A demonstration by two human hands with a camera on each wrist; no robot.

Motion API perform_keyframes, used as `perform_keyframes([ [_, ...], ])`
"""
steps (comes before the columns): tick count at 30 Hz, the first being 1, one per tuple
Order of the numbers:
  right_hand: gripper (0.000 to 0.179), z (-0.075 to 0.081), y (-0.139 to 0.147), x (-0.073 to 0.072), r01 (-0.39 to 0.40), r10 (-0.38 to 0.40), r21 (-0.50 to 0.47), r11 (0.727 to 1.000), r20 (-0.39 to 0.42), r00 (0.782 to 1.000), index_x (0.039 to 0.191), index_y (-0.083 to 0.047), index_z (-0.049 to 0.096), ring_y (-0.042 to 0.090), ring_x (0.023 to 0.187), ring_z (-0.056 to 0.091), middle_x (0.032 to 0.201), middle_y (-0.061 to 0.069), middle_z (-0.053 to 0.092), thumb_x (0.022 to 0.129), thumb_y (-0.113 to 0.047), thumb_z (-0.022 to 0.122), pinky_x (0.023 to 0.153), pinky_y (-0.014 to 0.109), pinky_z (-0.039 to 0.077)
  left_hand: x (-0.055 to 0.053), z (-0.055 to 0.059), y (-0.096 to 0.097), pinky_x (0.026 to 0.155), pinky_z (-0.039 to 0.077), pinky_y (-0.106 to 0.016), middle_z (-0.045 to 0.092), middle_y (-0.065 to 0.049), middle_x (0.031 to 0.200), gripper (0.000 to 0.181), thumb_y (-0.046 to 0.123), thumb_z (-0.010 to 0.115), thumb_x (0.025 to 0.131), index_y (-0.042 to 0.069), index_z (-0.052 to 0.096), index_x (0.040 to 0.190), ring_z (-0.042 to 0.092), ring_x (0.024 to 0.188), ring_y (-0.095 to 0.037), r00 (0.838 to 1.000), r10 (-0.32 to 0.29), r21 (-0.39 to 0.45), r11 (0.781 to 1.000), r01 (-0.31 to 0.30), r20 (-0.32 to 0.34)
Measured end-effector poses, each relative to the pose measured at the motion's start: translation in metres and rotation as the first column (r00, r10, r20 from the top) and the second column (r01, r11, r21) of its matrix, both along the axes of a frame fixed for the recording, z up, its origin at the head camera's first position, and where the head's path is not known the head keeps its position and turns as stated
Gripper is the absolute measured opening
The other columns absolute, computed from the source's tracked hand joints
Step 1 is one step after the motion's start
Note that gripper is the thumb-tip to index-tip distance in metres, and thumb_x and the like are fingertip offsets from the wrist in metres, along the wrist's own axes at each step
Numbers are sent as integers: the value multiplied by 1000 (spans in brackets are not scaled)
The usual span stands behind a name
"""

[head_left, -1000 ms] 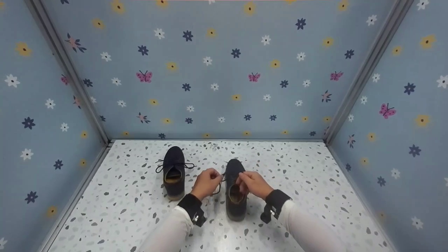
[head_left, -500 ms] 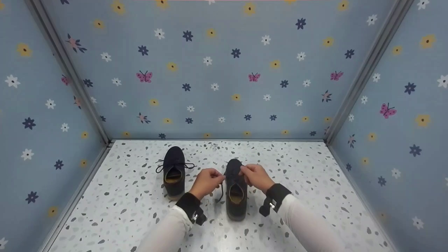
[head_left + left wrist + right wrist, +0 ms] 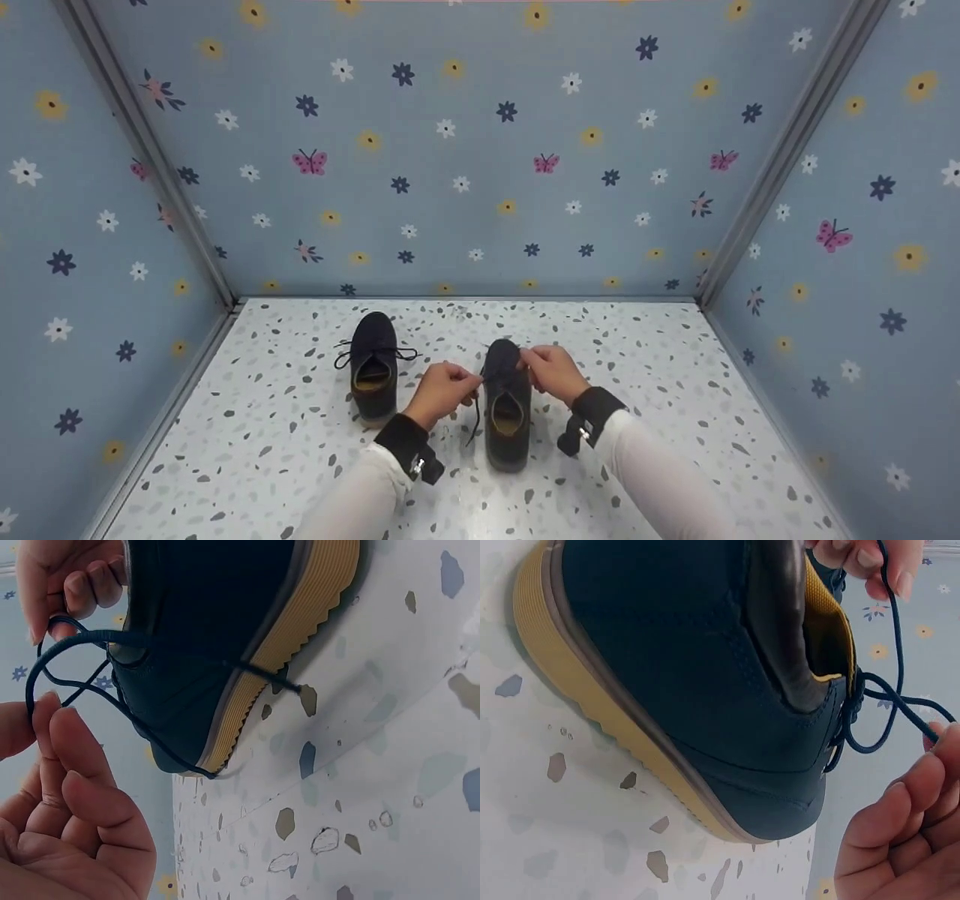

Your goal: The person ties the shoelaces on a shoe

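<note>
A dark blue shoe (image 3: 507, 450) with a tan sole stands on the floor, its toe pointing away from me. Its dark lace (image 3: 71, 637) rises in loops over the front opening. On the shoe's left side, my left hand (image 3: 442, 394) pinches one part of the lace, and a loose end hangs below it. My right hand (image 3: 556, 373), on the other side near the toe, pinches another strand (image 3: 911, 712) between thumb and finger. The right wrist view shows the shoe's yellow lining (image 3: 831, 622). The exact knot in the lace is hidden.
A matching shoe (image 3: 373, 405) with its lace tied in a bow stands to the left. Beneath both shoes is a white speckled surface (image 3: 637, 450). Blue flowered panels (image 3: 480, 150) enclose it at the back and both sides.
From above the shoe's opening, my right hand has moved forward and slightly right, towards the toe. My left hand has shifted slightly right, and a lace end now hangs straighter below it.
</note>
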State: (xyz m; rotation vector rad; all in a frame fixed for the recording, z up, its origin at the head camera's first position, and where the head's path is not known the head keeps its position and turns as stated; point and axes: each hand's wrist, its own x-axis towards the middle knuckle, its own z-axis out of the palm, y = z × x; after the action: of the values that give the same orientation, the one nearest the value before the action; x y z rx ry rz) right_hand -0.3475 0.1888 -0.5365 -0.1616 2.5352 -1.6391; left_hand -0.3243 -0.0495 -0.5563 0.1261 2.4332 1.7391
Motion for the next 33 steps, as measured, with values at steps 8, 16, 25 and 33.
perform_keyframes([
  [8, 35, -1, 2, -5, 15, -15, 34, 999, -10, 1000, 92, -2, 74, 11, 52, 53, 60, -3, 57, 108, -26, 55, 54, 25, 45, 2, 1, 3, 47, 39, -19, 70, 6, 66, 26, 24, 72, 96, -1, 76, 91, 64, 58, -6, 996, -45, 23, 999, 43, 75],
  [16, 34, 5, 4, -4, -1, 2, 49, 999, -20, 1000, 97, 1, 75, 10, 53, 53, 61, -4, 58, 108, -24, 54, 54, 25, 45, 5, 3, 7, 49, 42, -19, 65, 5, 62, 21, 22, 75, 92, 3, 75, 84, 62, 57, -7, 983, -122, 82, 990, 112, 136],
  [25, 34, 5, 4, -5, -2, 4, 64, 998, -26, 1000, 99, 3, 74, 10, 54, 53, 61, -4, 58, 107, -23, 54, 55, 25, 45, 10, 7, 12, 46, 39, -18, 69, 4, 65, 22, 22, 75, 92, 1, 77, 86, 59, 55, -5, 961, -225, 67, 974, 217, 163],
  [33, 34, 7, 4, -4, -15, 18, 67, 998, -44, 999, 97, 1, 75, 11, 53, 53, 60, -4, 58, 107, -23, 53, 55, 26, 46, 10, 10, 18, 45, 38, -19, 78, -3, 74, 23, 25, 73, 94, 3, 81, 93, 60, 52, -4, 940, -317, -39, 945, 324, 129],
])
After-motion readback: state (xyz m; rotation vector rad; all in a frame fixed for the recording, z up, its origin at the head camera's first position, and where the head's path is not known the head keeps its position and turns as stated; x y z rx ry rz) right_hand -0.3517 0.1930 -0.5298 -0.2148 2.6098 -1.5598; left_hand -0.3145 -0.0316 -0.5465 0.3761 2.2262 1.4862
